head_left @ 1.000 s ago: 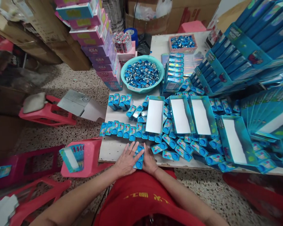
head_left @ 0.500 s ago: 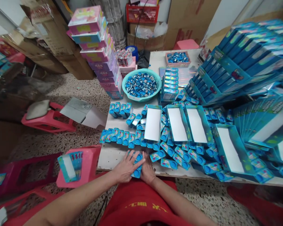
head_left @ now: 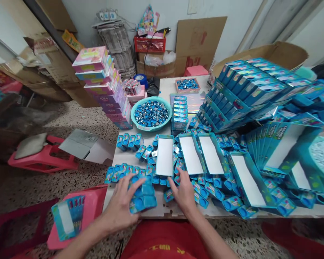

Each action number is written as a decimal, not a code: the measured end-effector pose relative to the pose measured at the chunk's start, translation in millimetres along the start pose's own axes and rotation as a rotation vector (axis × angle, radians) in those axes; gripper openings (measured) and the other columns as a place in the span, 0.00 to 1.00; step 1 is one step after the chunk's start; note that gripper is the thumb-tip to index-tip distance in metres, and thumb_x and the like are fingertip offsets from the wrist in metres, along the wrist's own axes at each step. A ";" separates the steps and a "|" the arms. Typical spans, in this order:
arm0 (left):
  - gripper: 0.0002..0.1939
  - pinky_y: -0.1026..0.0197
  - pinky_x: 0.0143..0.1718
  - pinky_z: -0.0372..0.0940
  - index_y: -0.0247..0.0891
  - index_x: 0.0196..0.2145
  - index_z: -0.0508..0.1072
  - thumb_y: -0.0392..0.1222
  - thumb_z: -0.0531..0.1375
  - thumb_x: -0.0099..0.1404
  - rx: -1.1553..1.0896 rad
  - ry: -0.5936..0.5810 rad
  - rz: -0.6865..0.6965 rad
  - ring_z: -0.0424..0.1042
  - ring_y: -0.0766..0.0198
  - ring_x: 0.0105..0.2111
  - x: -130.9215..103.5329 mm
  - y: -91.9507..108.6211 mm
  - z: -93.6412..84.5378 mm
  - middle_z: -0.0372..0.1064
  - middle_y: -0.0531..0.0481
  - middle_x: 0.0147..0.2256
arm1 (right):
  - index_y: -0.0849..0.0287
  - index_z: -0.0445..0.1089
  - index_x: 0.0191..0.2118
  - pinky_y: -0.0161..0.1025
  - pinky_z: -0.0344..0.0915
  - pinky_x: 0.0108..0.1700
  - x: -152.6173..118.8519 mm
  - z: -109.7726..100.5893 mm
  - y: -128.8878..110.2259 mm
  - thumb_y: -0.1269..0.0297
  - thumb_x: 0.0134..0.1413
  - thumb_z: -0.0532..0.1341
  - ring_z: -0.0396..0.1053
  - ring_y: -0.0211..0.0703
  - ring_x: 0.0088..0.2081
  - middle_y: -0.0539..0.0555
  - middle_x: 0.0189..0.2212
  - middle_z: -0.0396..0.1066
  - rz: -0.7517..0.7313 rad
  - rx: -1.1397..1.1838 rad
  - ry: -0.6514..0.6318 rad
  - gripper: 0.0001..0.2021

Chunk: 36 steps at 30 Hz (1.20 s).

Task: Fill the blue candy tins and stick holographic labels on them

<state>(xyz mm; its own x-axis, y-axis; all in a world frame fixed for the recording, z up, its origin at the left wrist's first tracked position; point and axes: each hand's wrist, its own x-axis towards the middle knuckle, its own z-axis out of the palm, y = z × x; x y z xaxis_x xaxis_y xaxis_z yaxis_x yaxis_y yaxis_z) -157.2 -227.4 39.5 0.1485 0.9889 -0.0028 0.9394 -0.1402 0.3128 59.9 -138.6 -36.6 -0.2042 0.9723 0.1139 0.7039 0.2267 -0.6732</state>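
Note:
My left hand point(head_left: 121, 207) grips a small bundle of blue packets point(head_left: 142, 197), lifted just above the white table's front edge point(head_left: 162, 213). My right hand point(head_left: 184, 192) hovers with fingers spread over loose blue packets point(head_left: 205, 190), its fingertips near the first open blue carton point(head_left: 164, 155) with a white inside. A row of standing blue packets point(head_left: 121, 172) runs along the table left of that carton. More open cartons point(head_left: 190, 154) lie to the right.
A teal basin of blue-and-silver discs point(head_left: 151, 114) sits mid-table. Stacked blue boxes point(head_left: 240, 93) fill the right side, pink and purple boxes point(head_left: 102, 82) stand at the left edge. Pink stools point(head_left: 86, 208) sit on the floor to the left, one carrying flat cartons point(head_left: 66, 217).
The camera tilted up. My left hand lifted the packet bundle off the table edge, and my right hand let go of it and moved right toward the loose packets.

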 end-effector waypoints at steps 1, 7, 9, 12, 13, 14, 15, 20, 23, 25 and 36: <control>0.41 0.45 0.54 0.55 0.45 0.61 0.51 0.43 0.62 0.50 -0.030 0.053 0.011 0.51 0.46 0.56 20.8 0.5 -13.9 0.47 0.41 0.58 | 0.65 0.59 0.53 0.41 0.65 0.36 13.1 5.1 2.4 0.55 0.56 0.53 0.68 0.49 0.38 0.63 0.40 0.68 0.039 -0.042 0.024 0.24; 0.48 0.48 0.54 0.55 0.42 0.60 0.52 0.46 0.67 0.42 -0.272 -0.064 0.041 0.54 0.49 0.54 163.1 1.0 -23.7 0.51 0.44 0.53 | 0.60 0.67 0.46 0.37 0.61 0.31 46.4 22.7 13.8 0.65 0.55 0.52 0.71 0.46 0.32 0.56 0.33 0.72 0.221 -0.207 -0.216 0.14; 0.48 0.49 0.52 0.58 0.43 0.59 0.53 0.45 0.67 0.40 -0.271 -0.226 -0.032 0.57 0.50 0.51 197.6 1.5 -12.1 0.54 0.45 0.50 | 0.61 0.67 0.46 0.36 0.60 0.33 48.5 20.8 14.2 0.68 0.56 0.51 0.71 0.45 0.33 0.57 0.35 0.73 0.237 -0.252 -0.252 0.13; 0.50 0.47 0.49 0.58 0.46 0.59 0.52 0.45 0.67 0.40 -0.112 -0.369 -0.029 0.57 0.47 0.51 228.7 5.2 -0.9 0.54 0.44 0.52 | 0.62 0.65 0.49 0.36 0.60 0.35 50.4 15.1 13.8 0.70 0.57 0.50 0.72 0.44 0.35 0.59 0.41 0.71 0.240 -0.301 -0.289 0.15; 0.50 0.45 0.49 0.57 0.47 0.60 0.51 0.44 0.66 0.40 -0.028 -0.368 0.002 0.56 0.45 0.52 234.4 7.0 1.4 0.52 0.43 0.53 | 0.62 0.64 0.49 0.35 0.60 0.35 50.9 13.2 13.8 0.70 0.57 0.49 0.72 0.44 0.35 0.59 0.42 0.71 0.241 -0.312 -0.301 0.15; 0.49 0.43 0.50 0.56 0.48 0.60 0.50 0.43 0.66 0.41 0.054 -0.348 0.034 0.54 0.42 0.54 238.3 8.9 3.8 0.50 0.41 0.55 | 0.61 0.64 0.49 0.35 0.60 0.35 51.5 11.5 13.8 0.70 0.57 0.49 0.72 0.43 0.35 0.59 0.42 0.71 0.242 -0.319 -0.310 0.16; 0.48 0.41 0.51 0.54 0.47 0.60 0.50 0.42 0.65 0.43 0.125 -0.320 0.063 0.52 0.41 0.55 240.7 10.5 6.9 0.48 0.40 0.57 | 0.61 0.64 0.49 0.35 0.61 0.34 52.1 9.9 14.0 0.70 0.57 0.49 0.72 0.43 0.35 0.59 0.43 0.71 0.240 -0.326 -0.317 0.16; 0.47 0.40 0.58 0.40 0.45 0.63 0.44 0.43 0.64 0.50 0.226 -0.241 0.220 0.34 0.41 0.63 240.9 11.6 28.6 0.32 0.38 0.64 | 0.63 0.64 0.49 0.37 0.62 0.33 56.7 6.4 14.8 0.71 0.58 0.48 0.72 0.44 0.33 0.60 0.42 0.71 0.275 -0.356 -0.342 0.16; 0.51 0.35 0.58 0.32 0.45 0.64 0.37 0.54 0.63 0.51 0.156 -0.249 0.265 0.25 0.41 0.63 237.8 2.1 26.0 0.25 0.40 0.65 | 0.64 0.63 0.51 0.36 0.62 0.33 54.2 7.4 16.4 0.68 0.59 0.48 0.72 0.45 0.34 0.61 0.41 0.71 0.260 -0.330 -0.280 0.16; 0.52 0.35 0.58 0.33 0.45 0.64 0.37 0.62 0.60 0.51 0.058 -0.241 0.220 0.26 0.42 0.64 228.7 -13.5 13.5 0.27 0.41 0.66 | 0.64 0.61 0.52 0.36 0.63 0.32 45.2 6.8 19.7 0.63 0.60 0.49 0.72 0.45 0.33 0.60 0.39 0.72 0.226 -0.281 -0.208 0.17; 0.48 0.46 0.58 0.48 0.36 0.63 0.44 0.49 0.62 0.51 -0.057 -0.219 -0.528 0.43 0.46 0.62 1.4 -165.4 12.8 0.42 0.35 0.63 | 0.59 0.63 0.49 0.41 0.68 0.40 -63.4 -11.5 48.5 0.60 0.59 0.53 0.70 0.45 0.39 0.58 0.37 0.70 -0.343 -0.049 0.009 0.15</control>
<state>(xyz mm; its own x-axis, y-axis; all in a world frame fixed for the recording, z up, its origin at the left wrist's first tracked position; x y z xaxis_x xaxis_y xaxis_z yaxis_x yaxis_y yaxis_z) -308.4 -203.5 -24.3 -0.2700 0.8899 -0.3675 0.8864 0.3788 0.2661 114.8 -188.6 -68.1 -0.4291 0.8392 0.3341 0.6272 0.5430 -0.5583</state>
